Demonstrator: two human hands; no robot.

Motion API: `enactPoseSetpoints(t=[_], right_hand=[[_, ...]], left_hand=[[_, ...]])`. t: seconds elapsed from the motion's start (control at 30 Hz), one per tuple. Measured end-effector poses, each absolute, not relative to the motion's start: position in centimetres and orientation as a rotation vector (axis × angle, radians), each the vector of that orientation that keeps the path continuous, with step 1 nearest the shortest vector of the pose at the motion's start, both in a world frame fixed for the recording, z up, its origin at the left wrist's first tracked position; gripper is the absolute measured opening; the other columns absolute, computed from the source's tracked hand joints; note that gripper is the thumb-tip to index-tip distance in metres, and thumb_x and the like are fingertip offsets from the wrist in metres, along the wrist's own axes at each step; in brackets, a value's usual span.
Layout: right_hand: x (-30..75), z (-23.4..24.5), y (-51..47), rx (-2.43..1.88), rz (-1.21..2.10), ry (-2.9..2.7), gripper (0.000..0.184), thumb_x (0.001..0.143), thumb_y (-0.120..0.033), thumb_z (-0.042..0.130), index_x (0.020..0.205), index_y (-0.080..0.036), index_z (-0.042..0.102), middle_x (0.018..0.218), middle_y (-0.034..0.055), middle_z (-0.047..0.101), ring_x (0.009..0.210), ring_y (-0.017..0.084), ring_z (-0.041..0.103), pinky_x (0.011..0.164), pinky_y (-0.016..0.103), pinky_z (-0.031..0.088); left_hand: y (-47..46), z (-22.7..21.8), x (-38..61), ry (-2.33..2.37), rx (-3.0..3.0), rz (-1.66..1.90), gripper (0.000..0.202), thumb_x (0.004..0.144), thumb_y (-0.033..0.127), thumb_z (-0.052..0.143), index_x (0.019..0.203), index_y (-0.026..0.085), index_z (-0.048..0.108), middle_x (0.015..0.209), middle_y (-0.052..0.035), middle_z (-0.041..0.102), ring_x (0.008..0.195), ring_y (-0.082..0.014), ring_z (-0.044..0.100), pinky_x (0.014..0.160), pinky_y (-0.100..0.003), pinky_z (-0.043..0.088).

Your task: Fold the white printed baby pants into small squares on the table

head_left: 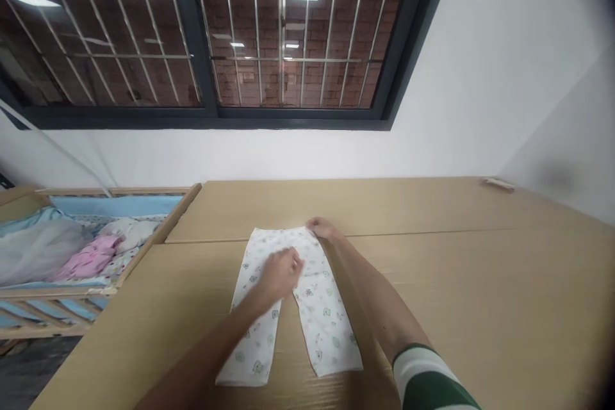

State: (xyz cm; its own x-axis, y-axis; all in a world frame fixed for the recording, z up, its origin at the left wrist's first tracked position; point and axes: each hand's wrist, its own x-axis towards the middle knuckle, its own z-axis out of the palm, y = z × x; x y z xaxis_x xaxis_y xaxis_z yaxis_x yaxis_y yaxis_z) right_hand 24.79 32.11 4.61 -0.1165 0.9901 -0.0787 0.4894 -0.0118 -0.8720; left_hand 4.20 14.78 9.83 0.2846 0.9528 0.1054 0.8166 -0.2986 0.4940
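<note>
Nearby, crib [158, 221] flanks table [456, 269]; both hands' fingers press pants [321, 314] flat.

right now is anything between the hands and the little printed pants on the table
Nothing visible. Both hands already rest on the small white printed baby pants, which lie flat on the light wooden table: the left hand on the middle near the waist, the right hand at the waistband's far corner.
</note>
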Motion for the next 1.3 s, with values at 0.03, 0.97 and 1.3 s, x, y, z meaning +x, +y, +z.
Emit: enactPoseSetpoints(t=[0.03, 0.97, 1.3], right_hand=[[24.9, 4.9, 32.1, -1.549, 1.088, -1.651, 0.020, 0.074, -0.031, 0.077, 0.075, -0.015, 0.067, 0.064, 0.0028, 0.066, 0.062, 0.014, 0.057, 0.060, 0.023, 0.045], [17.4, 7.7, 32.0, -1.592, 0.977, -1.558, 0.025, 0.073, -0.015, 0.071, 0.095, -0.015, 0.058, 0.076, 0.0025, 0.066, 0.061, 0.013, 0.061, 0.054, 0.021, 0.045], [5.7, 5.3, 31.9, -1.622, 0.812, -1.756, 0.020, 0.072, -0.007, 0.065, 0.087, -0.018, 0.057, 0.082, 0.0020, 0.063, 0.074, 0.015, 0.059, 0.061, 0.021, 0.041]], left_hand=[[12.8, 10.0, 5.7, 1.492, 2.243, 0.500, 0.032, 0.100, 0.045, 0.043, 0.091, 0.024, 0.065, 0.085, -0.0014, 0.070, 0.079, -0.0192, 0.065, 0.070, -0.029, 0.047], [0.3, 9.3, 1.7, 1.321, 1.612, 0.678, 0.040, 0.094, 0.044, 0.041, 0.062, 0.022, 0.050, 0.062, -0.0020, 0.067, 0.059, -0.0154, 0.061, 0.057, -0.025, 0.040], [-3.5, 4.2, -7.9, 2.046, 1.659, 0.366, 0.032, 0.098, 0.037, 0.038, 0.078, 0.024, 0.060, 0.076, -0.0027, 0.072, 0.074, -0.0221, 0.069, 0.062, -0.028, 0.035]])
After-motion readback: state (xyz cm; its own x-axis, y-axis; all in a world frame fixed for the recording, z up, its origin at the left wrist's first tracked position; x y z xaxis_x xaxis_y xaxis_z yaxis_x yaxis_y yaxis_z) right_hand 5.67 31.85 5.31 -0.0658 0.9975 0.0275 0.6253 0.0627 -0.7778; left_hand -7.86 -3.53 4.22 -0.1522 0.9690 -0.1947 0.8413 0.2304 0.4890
